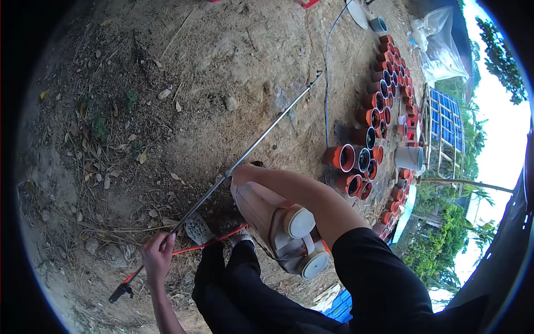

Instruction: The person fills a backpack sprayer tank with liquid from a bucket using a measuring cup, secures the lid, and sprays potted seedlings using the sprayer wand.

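A long thin spray wand [272,127] runs slantwise across the view, with its nozzle at the upper end and a black trigger handle [120,291] at the lower left. My left hand [158,258] is wrapped round its dark lower part, close to that handle. Farther up, my right hand [243,175] is closed on the metal tube. A red hose [214,241] leads from the handle end towards a pale backpack sprayer tank [258,203] with two round caps, standing beside my feet, under my right forearm.
Several rows of orange-brown pots [343,158] stand on the ground to the right, with a white bucket [410,158] behind them. A dark cable [326,83] lies on the soil. Blue panels [446,119] and clear plastic sheeting [445,47] are farther off. Dry leaves and twigs cover the left.
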A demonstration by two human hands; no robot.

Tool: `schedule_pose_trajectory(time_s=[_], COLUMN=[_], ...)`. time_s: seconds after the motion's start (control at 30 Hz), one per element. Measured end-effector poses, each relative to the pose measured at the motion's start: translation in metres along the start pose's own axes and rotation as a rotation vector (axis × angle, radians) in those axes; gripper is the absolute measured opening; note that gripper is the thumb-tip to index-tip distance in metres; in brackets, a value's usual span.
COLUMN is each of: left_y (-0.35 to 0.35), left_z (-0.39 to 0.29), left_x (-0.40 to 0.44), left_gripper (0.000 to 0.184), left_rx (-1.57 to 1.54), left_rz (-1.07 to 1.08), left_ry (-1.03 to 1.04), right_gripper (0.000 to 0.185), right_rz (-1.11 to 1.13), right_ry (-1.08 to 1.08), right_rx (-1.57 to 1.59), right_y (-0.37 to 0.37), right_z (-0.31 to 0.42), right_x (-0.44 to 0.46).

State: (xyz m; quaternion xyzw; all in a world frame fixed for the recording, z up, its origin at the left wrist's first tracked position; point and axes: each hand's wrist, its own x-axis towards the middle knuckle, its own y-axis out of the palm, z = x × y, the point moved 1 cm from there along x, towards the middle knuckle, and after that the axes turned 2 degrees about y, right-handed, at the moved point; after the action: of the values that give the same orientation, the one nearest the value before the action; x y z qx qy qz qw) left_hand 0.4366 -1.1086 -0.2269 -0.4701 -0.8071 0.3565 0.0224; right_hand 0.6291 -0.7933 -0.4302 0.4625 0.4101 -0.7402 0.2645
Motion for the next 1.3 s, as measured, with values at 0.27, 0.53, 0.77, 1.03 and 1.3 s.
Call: schedule_pose_trajectory(time_s=[0.27, 0.53, 0.77, 1.03, 1.3], left_y=[-0.016, -0.020, -0.027, -0.022, -0.039], left_z=[-0.065, -0.124, -0.124, -0.100, -0.122], left_x=[-0.066, -0.122, -0.128, -0.136, -0.143], left_gripper=[0.026, 0.031, 0.034, 0.034, 0.036], left_rx=[-0.105, -0.097, -0.043, -0.065, 0.008], left_rz=[0.124, 0.175, 0.163, 0.182, 0.225], left_ry=[-0.086, -0.133, -0.142, -0.080, -0.011], right_gripper=[0.029, 0.046, 0.074, 0.058, 0.054], right_rz=[-0.680, -1.328, -1.133, -1.183, -0.846], right_ry=[-0.231, 0.556, 0.822, 0.611, 0.678], right_rx=[0.753, 0.838, 0.814, 0.996, 1.407], right_y=[-0.039, 0.069, 0.153, 0.137, 0.154], right_z=[0.097, 0.149, 0.148, 0.106, 0.099], right_x=[-0.199, -0.369, -0.369, -0.358, -0.362])
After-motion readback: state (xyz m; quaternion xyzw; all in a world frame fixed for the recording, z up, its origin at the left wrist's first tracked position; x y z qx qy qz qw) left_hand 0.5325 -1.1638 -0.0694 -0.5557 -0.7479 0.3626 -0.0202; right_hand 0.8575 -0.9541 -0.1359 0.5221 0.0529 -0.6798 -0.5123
